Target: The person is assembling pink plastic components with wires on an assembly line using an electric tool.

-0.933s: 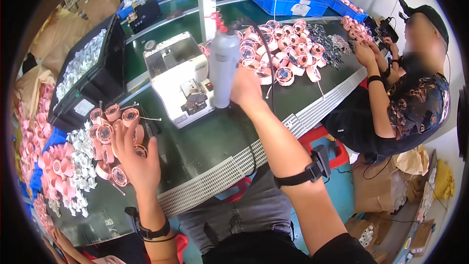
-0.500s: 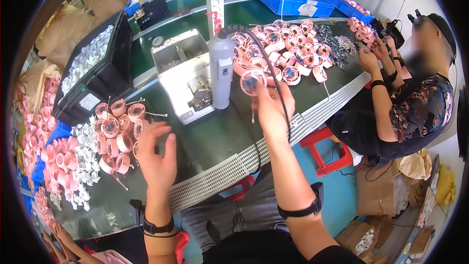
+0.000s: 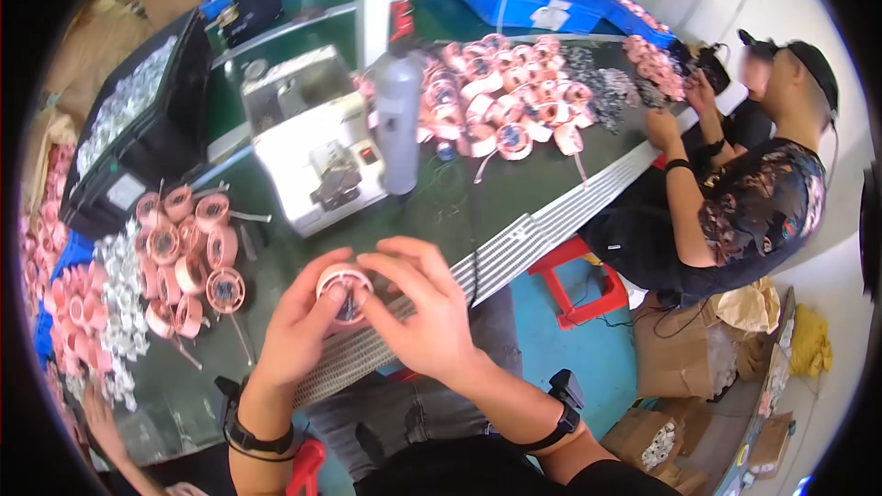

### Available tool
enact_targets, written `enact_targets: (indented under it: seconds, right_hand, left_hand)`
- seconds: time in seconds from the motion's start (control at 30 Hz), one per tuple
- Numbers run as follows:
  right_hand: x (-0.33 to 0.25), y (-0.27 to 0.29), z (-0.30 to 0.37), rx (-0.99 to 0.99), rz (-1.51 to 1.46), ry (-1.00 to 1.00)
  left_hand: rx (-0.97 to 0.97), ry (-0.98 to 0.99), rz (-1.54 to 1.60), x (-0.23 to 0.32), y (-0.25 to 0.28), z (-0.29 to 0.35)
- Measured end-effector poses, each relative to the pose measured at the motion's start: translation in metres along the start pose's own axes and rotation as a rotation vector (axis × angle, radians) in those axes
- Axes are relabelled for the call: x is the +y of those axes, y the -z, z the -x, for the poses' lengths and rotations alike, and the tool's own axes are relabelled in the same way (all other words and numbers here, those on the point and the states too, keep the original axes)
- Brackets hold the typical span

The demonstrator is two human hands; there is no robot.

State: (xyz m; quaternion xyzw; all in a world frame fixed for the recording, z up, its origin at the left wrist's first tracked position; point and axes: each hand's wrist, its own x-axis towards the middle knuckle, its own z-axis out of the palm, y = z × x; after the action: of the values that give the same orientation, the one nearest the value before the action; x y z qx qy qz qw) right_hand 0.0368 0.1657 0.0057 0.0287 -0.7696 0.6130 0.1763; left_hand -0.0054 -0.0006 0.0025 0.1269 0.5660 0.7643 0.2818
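A round pink plastic housing (image 3: 343, 277) with dark parts inside is between my hands, just over the front edge of the bench. My left hand (image 3: 296, 323) grips its left side, the thumb pressed into its opening. From the right, my right hand (image 3: 424, 317) closes on the same housing, its fingers at the rim and inside. Fingers partly cover the inside. Beyond my hands stands a white box-shaped machine (image 3: 317, 161), with a grey cylindrical power tool (image 3: 399, 119) upright at its right. A cluster of similar pink housings (image 3: 188, 271) with wires lies left of my left hand.
More pink housings (image 3: 514, 96) are heaped at the back right, beside small dark parts (image 3: 593, 87). White parts (image 3: 119, 312) and a black crate (image 3: 138, 133) are on the left. A co-worker (image 3: 753, 184) sits at right; another person's hand (image 3: 101, 418) shows lower left.
My right hand has come from beside the right-hand heap toward me with a pink housing. My left hand has moved over to grip it too. The view has shifted somewhat.
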Motion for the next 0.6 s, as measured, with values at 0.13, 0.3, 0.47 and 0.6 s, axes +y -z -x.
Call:
enact_targets:
  seconds: [0.13,0.3,0.47,0.6]
  right_hand:
    - [0.003,0.002,-0.004,-0.014,0.304,0.307]
    - [0.011,0.004,-0.013,-0.133,0.378,0.323]
    - [0.006,0.007,-0.020,-0.236,0.476,0.348]
    - [-0.002,0.011,-0.022,-0.201,0.249,0.203]
  left_hand:
    - [0.037,0.008,0.113,-0.001,0.001,-0.005]
    - [0.105,0.061,-0.008,0.006,-0.005,-0.010]
    - [0.066,0.044,0.025,0.001,0.001,-0.009]
    - [0.047,0.018,0.038,0.006,0.001,-0.009]
